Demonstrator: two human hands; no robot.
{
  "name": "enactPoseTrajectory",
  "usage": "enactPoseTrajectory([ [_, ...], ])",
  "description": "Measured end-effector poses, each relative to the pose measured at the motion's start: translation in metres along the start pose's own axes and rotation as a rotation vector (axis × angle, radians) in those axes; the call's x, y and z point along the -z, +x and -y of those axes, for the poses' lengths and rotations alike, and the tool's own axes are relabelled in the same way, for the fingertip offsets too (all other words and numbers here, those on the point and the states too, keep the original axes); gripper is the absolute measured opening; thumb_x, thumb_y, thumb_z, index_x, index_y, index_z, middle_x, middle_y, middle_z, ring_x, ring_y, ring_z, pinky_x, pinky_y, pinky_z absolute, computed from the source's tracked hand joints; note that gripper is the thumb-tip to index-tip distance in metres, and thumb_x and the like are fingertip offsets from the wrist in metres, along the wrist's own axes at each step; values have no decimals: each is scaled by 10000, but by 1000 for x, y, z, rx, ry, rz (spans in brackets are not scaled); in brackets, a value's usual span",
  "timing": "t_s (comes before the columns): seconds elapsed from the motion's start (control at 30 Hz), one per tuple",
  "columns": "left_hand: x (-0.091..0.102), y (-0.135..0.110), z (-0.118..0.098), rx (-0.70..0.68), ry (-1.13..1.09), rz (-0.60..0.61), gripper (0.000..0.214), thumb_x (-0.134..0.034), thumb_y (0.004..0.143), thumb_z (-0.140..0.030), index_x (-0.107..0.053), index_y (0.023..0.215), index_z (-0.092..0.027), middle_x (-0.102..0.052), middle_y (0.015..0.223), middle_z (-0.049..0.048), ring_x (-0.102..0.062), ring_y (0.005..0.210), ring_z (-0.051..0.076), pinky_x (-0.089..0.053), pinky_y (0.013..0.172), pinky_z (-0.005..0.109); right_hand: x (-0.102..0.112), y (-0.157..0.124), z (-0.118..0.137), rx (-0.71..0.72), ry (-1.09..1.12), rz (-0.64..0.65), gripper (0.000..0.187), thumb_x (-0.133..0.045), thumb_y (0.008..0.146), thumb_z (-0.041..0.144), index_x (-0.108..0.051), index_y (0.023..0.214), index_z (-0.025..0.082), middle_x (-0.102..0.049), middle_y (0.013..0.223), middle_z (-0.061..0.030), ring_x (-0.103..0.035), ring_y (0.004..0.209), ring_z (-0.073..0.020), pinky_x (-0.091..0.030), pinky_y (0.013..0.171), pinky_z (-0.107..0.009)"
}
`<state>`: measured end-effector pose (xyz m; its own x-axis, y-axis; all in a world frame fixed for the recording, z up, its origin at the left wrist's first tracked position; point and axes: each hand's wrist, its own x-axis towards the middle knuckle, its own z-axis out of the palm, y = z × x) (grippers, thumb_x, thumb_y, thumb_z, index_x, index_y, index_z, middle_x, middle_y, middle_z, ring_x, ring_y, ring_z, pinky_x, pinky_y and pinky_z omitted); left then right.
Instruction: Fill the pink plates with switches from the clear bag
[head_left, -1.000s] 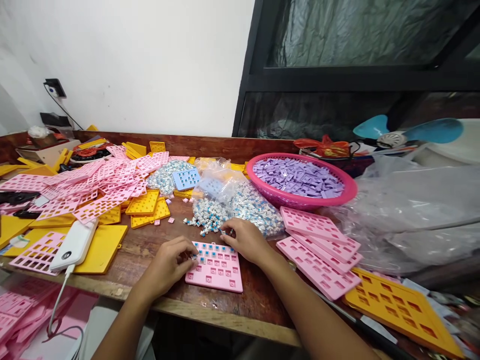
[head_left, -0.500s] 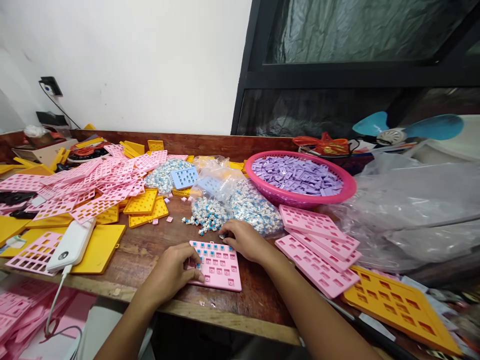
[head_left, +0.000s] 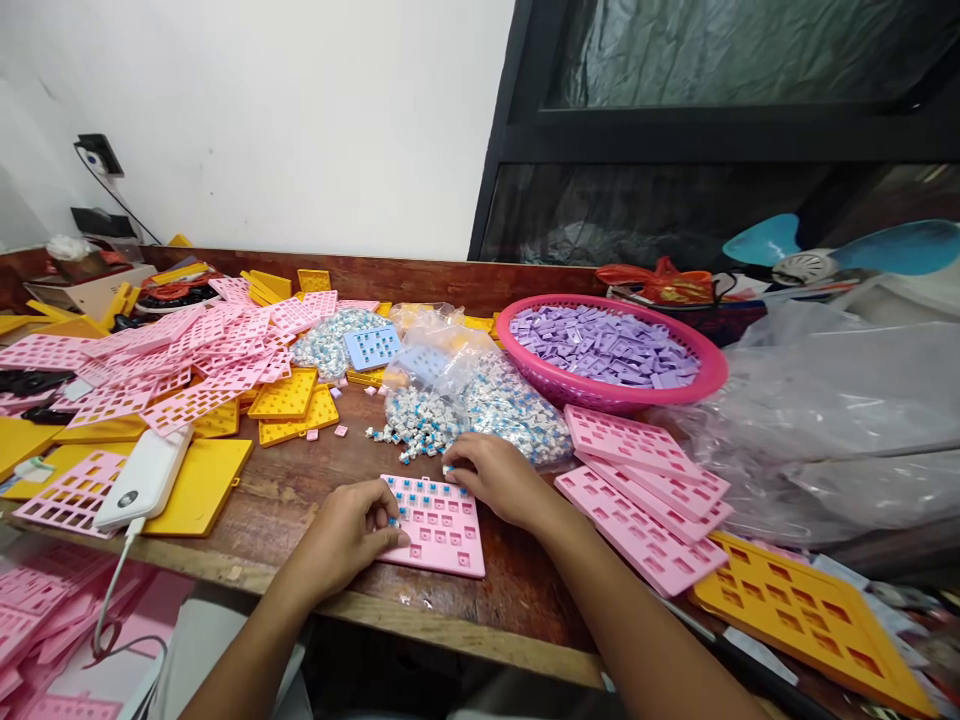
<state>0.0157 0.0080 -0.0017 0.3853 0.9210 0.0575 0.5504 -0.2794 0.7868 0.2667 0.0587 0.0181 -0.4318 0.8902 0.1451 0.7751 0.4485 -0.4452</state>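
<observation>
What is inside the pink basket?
The pink basket is filled nearly to its rim with small flat purple pieces, heaped loosely. Whatever lies below that top layer, and the basket's bottom, is covered and cannot be seen.

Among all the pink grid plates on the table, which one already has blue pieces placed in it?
The pink plate lying flat between the left hand and right hand, at the table's near edge. Its top rows hold blue pieces; the stacked pink plates to its right show only empty holes.
</observation>
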Motion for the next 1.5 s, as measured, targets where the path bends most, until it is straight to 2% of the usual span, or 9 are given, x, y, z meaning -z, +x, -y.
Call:
enactPoseTrajectory([
  [0.1,0,0,-2,37,-27,30,158,-771,779,-276,-646,830,-194,-647,722,-49,-560,646,127,-364,589,223,4,-9,14,54,87,78,127,-722,823,140,-773,904,223,-744,920,-23,-663,848,-189,-445,762,-276],
  [0.23,0,1,1,63,-21,25,170,-796,752,-268,-661,820,-191,-653,699,-53,-569,643,131,-356,578,223,-1,-14,23,50,-33,140,128,-732,817,151,-793,901,226,-751,916,-43,-671,881,-216,-427,771,-287],
  [0.4,4,-1,2,57,34,45,133,-780,790,-301,-714,855,-206,-680,718,-45,-594,668,140,-367,610,234,-2,-14,23,108,-88,177,166,-646,897,177,-791,939,247,-738,912,-35,-661,869,-195,-401,750,-268],
  [0.6,5,-3,0,-88,115,26,86,-661,917,-268,-726,876,-231,-721,917,-9,-645,852,157,-422,768,244,0,-15,24,107,-143,175,166,-620,927,195,-783,932,226,-726,911,-43,-653,880,-192,-388,763,-269],
  [0.77,0,-7,3,-179,224,2,146,-581,981,-260,-706,910,-233,-706,934,4,-646,870,159,-439,793,249,1,-14,25,106,-169,177,167,-629,923,193,-791,921,237,-726,914,-44,-651,883,-195,-390,756,-273],
  [0.9,-3,-11,5,-197,394,-21,199,-514,1019,-269,-709,989,-247,-707,983,16,-647,907,179,-452,823,275,1,-15,28,53,-177,165,135,-656,905,208,-789,918,225,-744,905,-48,-666,885,-205,-400,758,-279],
  [1.03,-5,-12,5,-223,461,-28,224,-482,1034,-260,-701,999,-233,-707,979,24,-641,914,188,-460,836,291,3,-16,30,70,-209,180,144,-644,915,213,-786,891,218,-747,886,-53,-670,887,-208,-400,756,-284],
  [1.27,-5,-11,2,-257,573,-37,186,-511,1024,-249,-692,989,-231,-695,985,23,-620,911,205,-439,815,330,4,-13,33,63,-234,196,144,-654,911,212,-785,852,217,-748,873,-50,-666,867,-206,-389,722,-288],
  [1.5,-6,-11,-11,-219,679,-11,170,-555,990,-174,-688,892,-213,-691,917,15,-609,863,211,-412,768,337,3,-11,30,-49,-166,152,55,-730,852,227,-784,842,222,-755,898,-32,-660,854,-195,-377,713,-275],
])
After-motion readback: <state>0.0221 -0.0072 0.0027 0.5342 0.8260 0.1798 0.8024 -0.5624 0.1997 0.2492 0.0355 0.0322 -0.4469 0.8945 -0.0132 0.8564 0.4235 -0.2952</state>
